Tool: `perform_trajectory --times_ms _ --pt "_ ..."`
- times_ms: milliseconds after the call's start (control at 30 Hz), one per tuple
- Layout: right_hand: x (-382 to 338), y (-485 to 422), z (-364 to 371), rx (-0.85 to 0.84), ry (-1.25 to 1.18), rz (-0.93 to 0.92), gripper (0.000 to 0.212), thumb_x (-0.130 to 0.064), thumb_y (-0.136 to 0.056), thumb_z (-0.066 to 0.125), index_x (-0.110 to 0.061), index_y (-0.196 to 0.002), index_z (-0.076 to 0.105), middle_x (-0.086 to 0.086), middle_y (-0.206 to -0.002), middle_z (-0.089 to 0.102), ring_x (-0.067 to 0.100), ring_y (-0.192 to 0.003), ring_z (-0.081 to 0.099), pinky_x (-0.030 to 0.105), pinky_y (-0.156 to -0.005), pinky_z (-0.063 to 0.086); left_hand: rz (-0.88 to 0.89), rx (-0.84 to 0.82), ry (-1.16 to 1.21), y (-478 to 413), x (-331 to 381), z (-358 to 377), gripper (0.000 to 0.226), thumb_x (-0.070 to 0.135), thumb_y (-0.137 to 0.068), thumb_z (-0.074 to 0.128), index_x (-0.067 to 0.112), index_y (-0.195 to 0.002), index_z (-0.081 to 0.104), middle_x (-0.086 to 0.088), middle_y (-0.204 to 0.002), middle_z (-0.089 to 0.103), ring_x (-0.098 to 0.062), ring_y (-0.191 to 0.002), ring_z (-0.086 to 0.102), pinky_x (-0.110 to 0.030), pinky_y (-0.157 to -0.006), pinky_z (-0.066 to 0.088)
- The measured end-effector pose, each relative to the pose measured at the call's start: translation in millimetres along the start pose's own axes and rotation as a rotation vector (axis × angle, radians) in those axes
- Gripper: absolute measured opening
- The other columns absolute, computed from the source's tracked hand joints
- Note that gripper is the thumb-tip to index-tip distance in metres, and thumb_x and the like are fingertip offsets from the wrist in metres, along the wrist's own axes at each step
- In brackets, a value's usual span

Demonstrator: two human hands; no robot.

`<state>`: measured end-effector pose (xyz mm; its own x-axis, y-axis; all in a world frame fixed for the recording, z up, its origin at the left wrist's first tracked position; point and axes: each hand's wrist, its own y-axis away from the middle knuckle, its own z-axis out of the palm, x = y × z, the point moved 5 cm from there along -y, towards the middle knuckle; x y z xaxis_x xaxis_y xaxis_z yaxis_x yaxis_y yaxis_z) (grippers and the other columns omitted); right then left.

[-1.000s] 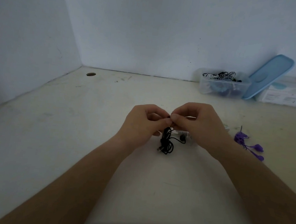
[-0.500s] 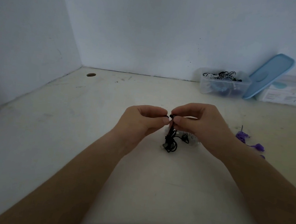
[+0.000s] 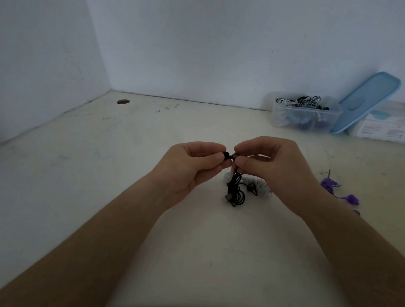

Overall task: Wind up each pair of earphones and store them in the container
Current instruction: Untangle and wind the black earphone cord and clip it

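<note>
— Why do both hands meet above the desk?

— To hold the top of the cord steady, I judge; the left hand pinches a small black end between thumb and forefinger; the right hand pinches the cord just beside it, so the two grips almost touch; the rest hangs free for winding.

— And the black earphones themselves?

— A thin black cord, hanging below the fingers in a loose, half-gathered tangle; one earbud sticks out to the right and a pale plug sits at the bottom; whether it rests on the desk I cannot tell.

— Where do they go?

— Into the clear plastic container by the back wall, well apart from the hands; it stands open with cords inside, its blue lid propped just beside it, which keeps the mouth free.

— Any others waiting?

— Purple earphones lie to the right; a pale-grey pair lies beneath the right hand.
</note>
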<state>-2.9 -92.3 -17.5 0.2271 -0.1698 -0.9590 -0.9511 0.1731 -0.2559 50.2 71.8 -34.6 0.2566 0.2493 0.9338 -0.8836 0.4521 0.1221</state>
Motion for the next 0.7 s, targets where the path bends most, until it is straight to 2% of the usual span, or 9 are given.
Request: perform_trajectory --times_ms 200,300,533,700 --pt "-0.6 -0.1 1.1 -0.013 -0.006 -0.014 0.015 0.007 -0.08 0.075 -0.005 -0.089 0.073 0.015 -0.085 0.075 0.03 -0.079 0.075 0.029 -0.076 0.06 0.028 -0.026 -0.058 1.0 1.8 1.3 0.014 -0.007 -0.088 0.063 -0.001 -0.097 0.07 -0.016 -0.096 0.075 -0.024 -0.09 0.074 -0.023 -0.08 0.059" --pt "-1.0 -0.4 0.1 0.0 0.005 -0.021 0.015 0.007 -0.08 0.075 -0.005 -0.088 0.073 0.016 -0.084 0.075 0.027 -0.078 0.075 0.026 -0.074 0.059 0.05 -0.033 -0.116 1.1 3.1 1.6 0.014 -0.007 -0.086 0.065 0.002 -0.095 0.072 -0.015 -0.093 0.076 -0.025 -0.088 0.074 -0.024 -0.079 0.059" --pt "-0.7 -2.1 -3.7 -0.002 0.049 -0.041 0.015 0.006 -0.079 0.076 -0.004 -0.089 0.074 0.014 -0.083 0.076 0.026 -0.078 0.075 0.033 -0.079 0.06 0.069 -0.071 -0.123 1.9 3.2 3.7 0.017 -0.009 -0.089 0.06 0.002 -0.094 0.072 -0.016 -0.095 0.076 -0.023 -0.09 0.074 -0.022 -0.078 0.058" --pt "-2.4 -2.1 -4.0 -0.014 0.067 -0.062 0.016 0.008 -0.079 0.075 -0.004 -0.089 0.075 0.012 -0.082 0.076 0.023 -0.077 0.075 0.029 -0.078 0.06 0.06 -0.077 -0.128 2.4 2.6 4.1 0.017 -0.01 -0.089 0.06 0.002 -0.094 0.072 -0.016 -0.094 0.076 -0.023 -0.089 0.075 -0.024 -0.081 0.059"
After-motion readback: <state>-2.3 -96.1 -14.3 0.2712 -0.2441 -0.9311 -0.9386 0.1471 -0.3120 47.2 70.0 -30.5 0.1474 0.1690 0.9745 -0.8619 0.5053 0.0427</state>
